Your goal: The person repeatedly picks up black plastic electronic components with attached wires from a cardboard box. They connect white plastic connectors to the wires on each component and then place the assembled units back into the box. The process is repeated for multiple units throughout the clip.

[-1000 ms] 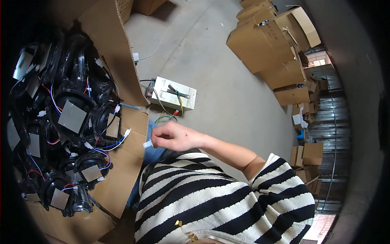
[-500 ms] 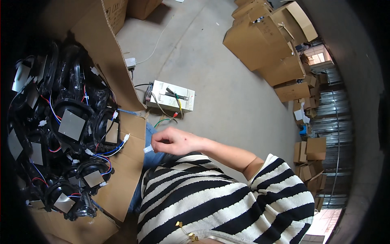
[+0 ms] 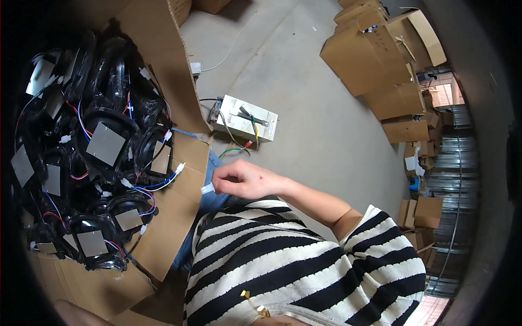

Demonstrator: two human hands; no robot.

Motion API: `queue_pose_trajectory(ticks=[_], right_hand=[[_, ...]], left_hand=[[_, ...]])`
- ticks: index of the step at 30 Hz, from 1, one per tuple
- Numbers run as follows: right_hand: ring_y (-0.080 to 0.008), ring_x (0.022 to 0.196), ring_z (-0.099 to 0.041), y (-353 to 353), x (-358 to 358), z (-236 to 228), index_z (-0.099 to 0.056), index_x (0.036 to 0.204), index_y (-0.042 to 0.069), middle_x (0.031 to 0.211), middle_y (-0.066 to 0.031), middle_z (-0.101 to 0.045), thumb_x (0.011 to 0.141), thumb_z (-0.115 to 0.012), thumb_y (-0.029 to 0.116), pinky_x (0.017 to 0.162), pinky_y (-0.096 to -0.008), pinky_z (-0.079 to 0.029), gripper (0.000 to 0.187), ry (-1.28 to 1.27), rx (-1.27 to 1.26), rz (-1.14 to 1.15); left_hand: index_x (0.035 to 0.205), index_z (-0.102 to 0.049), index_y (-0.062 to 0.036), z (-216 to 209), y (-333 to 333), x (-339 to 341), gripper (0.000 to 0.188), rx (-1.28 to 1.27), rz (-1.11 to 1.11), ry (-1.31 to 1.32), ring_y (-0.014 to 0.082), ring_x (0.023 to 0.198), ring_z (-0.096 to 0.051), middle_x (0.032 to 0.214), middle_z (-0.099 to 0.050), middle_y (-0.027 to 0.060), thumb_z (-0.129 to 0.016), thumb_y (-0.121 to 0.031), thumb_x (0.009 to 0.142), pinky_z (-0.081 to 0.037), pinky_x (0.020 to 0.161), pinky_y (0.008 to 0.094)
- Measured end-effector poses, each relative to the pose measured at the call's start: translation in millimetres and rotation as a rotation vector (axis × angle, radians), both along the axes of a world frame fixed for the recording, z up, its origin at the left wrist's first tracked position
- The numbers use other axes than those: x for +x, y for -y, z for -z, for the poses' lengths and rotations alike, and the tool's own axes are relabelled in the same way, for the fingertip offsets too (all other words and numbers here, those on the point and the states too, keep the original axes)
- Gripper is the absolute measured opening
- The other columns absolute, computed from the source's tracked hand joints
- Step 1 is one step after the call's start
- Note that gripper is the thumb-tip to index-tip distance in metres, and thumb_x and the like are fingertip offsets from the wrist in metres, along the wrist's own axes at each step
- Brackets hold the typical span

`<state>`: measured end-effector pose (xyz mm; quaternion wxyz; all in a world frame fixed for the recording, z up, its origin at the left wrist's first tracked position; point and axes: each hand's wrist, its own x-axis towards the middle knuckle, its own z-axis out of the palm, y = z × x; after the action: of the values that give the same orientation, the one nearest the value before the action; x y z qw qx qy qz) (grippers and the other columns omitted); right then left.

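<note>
Between the thumb and fingers of my right hand (image 3: 247, 179) is a small white plastic connector plug (image 3: 207, 188). The hand is closed in a pinch above my jeans (image 3: 213, 202), just right of a cardboard box flap. Only a dim strip of skin from my left arm or hand (image 3: 81, 315) shows at the lower left edge, and its fingers are hidden. A large cardboard box (image 3: 185, 84) holds a heap of black plastic units (image 3: 114, 117) with silver square plates. Red, blue and white wires with white connectors (image 3: 180, 168) trail from them.
On the grey floor beyond the box stands a white power unit (image 3: 247, 120) with a black handle and coloured leads. A small white box (image 3: 196, 68) with a cable lies near it. Stacked cardboard cartons (image 3: 370, 62) line the right side, before a corrugated metal wall (image 3: 457, 157).
The view has shifted, so most things appear further right and a little higher. One black unit at the box's near end sits differently. My right hand keeps its pinch on the connector plug.
</note>
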<state>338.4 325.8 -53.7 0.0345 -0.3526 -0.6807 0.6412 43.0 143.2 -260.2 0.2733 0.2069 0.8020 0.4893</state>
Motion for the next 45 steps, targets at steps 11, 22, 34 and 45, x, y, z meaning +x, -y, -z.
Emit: queue_pose_trajectory(ticks=[11,22,34,45], right_hand=[[-0.0081,0.068,-0.049,-0.2,-4.0,4.9,-0.053,0.076,-0.002,0.071,-0.0038,-0.056,0.082,-0.045,0.011,0.063,-0.0238,-0.041,0.016,0.001,-0.042,-0.033],[-0.0069,0.07,-0.047,1.2,-16.6,10.0,-0.051,0.076,-0.001,0.072,-0.0018,-0.053,0.083,-0.045,0.01,0.063,-0.0208,-0.039,0.015,-0.044,-0.162,-0.061],[-0.0055,0.066,-0.044,0.5,-26.0,15.2,-0.051,0.075,-0.001,0.07,-0.0007,-0.052,0.084,-0.045,0.012,0.058,-0.0202,-0.037,0.017,-0.014,-0.213,-0.099],[-0.0044,0.062,-0.043,-3.7,-29.7,14.9,-0.054,0.075,0.0,0.068,0.0001,-0.053,0.083,-0.045,0.011,0.054,-0.019,-0.035,0.016,-0.019,-0.204,-0.081]], left_hand=[[0.097,-0.053,0.0028,-9.1,0.8,1.9,0.027,0.018,-0.023,-0.013,0.014,0.072,-0.053,0.089,-0.057,0.0072,-0.048,-0.02,0.085,-0.044,0.064,0.0259],[0.097,-0.053,0.0021,-35.0,15.0,2.8,0.026,0.024,-0.096,-0.053,0.0135,0.072,-0.052,0.09,-0.057,0.0067,-0.048,-0.02,0.084,-0.044,0.064,0.0253],[0.098,-0.052,0.0013,-59.6,60.6,11.8,0.025,-0.014,-0.178,-0.072,0.013,0.071,-0.052,0.091,-0.056,0.0061,-0.049,-0.02,0.084,-0.044,0.063,0.0247],[0.098,-0.052,0.0006,-133.3,104.9,-13.8,0.025,0.252,-0.522,-0.249,0.0125,0.071,-0.052,0.092,-0.055,0.0055,-0.049,-0.02,0.084,-0.044,0.063,0.0242]])
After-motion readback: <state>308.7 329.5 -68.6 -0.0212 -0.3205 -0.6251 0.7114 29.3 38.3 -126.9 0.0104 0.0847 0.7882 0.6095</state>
